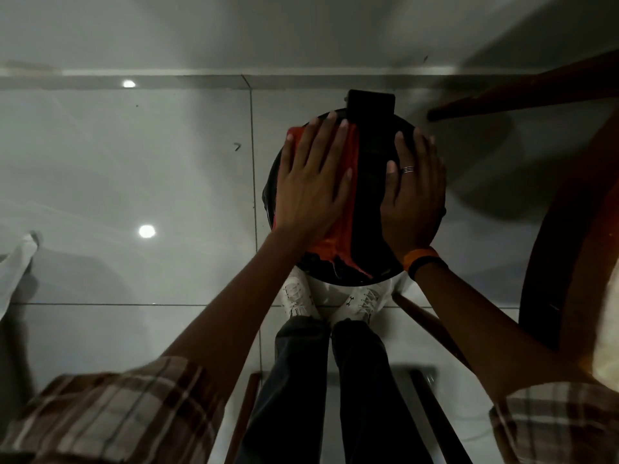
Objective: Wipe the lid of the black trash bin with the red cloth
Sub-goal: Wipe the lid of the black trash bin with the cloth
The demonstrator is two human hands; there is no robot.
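A round black trash bin lid (370, 195) lies below me, its hinge block at the far edge. The red cloth (346, 209) is spread over the lid's left half. My left hand (311, 182) presses flat on the cloth, fingers spread and pointing away from me. My right hand (413, 195) rests flat on the bare right half of the lid, fingers apart, with a ring on one finger and an orange and black band at the wrist. It holds nothing.
A dark wooden table (569, 229) curves along the right side, with a leg (522, 92) reaching toward the bin. My white shoes (298, 296) stand just under the lid. Glossy grey floor tiles (134, 162) stretch to the left; a white cloth (16, 262) hangs at the left edge.
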